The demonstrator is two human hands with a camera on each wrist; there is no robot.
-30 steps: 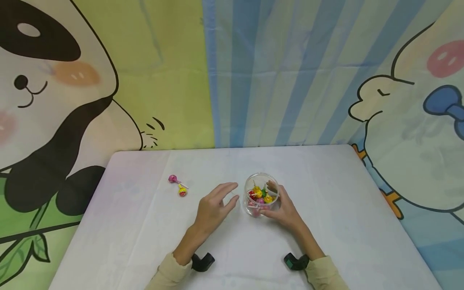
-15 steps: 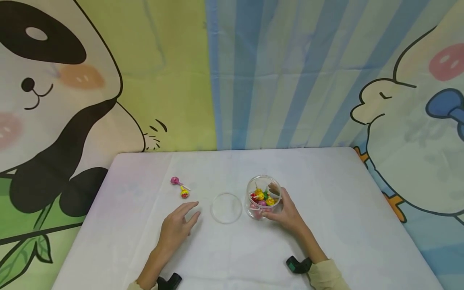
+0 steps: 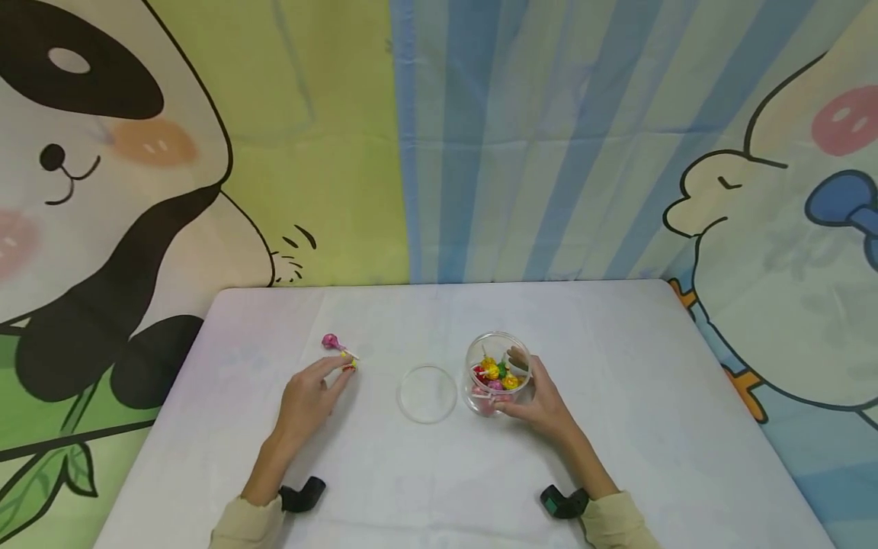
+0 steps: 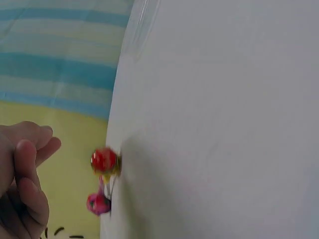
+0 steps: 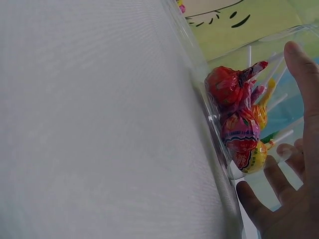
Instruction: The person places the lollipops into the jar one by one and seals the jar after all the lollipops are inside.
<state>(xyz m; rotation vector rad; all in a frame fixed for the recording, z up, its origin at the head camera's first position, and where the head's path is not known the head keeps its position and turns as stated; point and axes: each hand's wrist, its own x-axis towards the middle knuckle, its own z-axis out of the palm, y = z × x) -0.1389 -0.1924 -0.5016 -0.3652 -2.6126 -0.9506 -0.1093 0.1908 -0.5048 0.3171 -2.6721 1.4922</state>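
My left hand (image 3: 306,400) reaches to a yellow-and-red lollipop (image 3: 349,364), its thumb and index fingertips on either side. In the left wrist view a gap shows between the fingers (image 4: 32,149) and that lollipop (image 4: 104,162). A pink lollipop (image 3: 331,341) lies just beyond, its stick meeting the yellow one. My right hand (image 3: 544,400) grips a clear round jar (image 3: 498,335) from its right side, fingers behind and thumb in front. Several wrapped lollipops (image 5: 240,130) in red, pink and yellow lie inside the uncovered jar, sticks pointing various ways.
A clear round lid (image 3: 427,419) lies flat on the white-covered table (image 3: 425,488) between the hands, left of the jar. Cartoon-printed curtains (image 3: 329,152) hang behind the table's back edge. Each wrist wears a black camera mount (image 3: 303,495).
My left hand has moved from beside the jar leftward to the yellow lollipop, leaving the lid in plain sight on the table. The right hand keeps holding the jar in place.
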